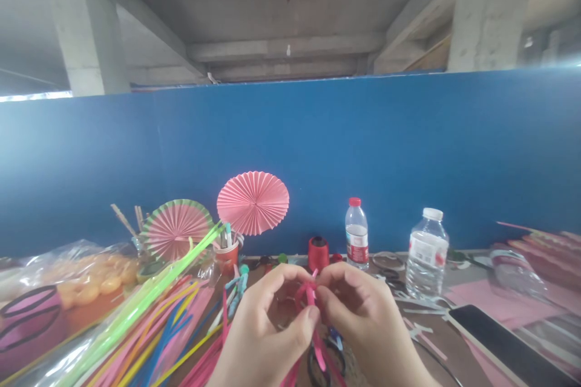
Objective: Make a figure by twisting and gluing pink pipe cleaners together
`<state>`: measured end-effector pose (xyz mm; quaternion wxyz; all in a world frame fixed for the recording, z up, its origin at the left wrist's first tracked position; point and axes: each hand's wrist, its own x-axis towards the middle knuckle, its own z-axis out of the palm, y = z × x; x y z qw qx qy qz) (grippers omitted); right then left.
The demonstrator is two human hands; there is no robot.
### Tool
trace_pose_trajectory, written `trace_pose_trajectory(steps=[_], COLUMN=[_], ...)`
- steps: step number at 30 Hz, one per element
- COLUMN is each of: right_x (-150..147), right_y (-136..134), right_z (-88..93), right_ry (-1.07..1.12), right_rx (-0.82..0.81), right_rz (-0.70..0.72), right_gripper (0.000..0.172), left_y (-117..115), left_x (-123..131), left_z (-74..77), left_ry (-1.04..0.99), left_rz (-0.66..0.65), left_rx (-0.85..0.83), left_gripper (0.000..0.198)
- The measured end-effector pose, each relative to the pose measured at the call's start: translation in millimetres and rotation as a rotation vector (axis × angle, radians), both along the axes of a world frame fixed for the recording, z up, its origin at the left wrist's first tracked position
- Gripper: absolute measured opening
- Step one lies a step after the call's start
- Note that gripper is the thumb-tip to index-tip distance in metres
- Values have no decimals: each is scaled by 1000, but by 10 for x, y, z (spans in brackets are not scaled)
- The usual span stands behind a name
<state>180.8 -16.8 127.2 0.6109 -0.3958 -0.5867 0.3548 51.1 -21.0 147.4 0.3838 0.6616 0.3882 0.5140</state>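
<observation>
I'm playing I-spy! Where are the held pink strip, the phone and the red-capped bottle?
Strip (311,295): head view, its pinched upper part.
Phone (511,341): head view, its dark screen.
Bottle (357,244): head view, its label.

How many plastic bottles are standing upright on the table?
2: the red-capped bottle, in front of the blue partition, and the white-capped bottle to its right, nearer the smartphone.
</observation>
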Motion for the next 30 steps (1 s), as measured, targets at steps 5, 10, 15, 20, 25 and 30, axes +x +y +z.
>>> trace_pose_trajectory(steps=[5,10,15,20,25,30], right_x=[20,20,40,28,0,23], right_y=[6,24,60,34,31,68], right_z=[-11,-1,6,-20,-10,55], right_ry=[-98,-174,-212,-206,-165,-117], right_rx=[142,110,44,122,28,-63], right_rz=[-82,-58,-104,-139,-39,-39], right_gripper=[9,10,11,13,11,13], left_y=[106,134,134,189,152,116], left_x=[-35,-42,-37,-67,-64,-62], left_z=[-30,-42,-24,-33,-20,13], left_ry=[55,13,-78,19,16,-101], left_rz=[65,72,70,99,121,75], left_rx=[60,-33,-125,-87,-98,-134], left_gripper=[6,14,16,7,11,10])
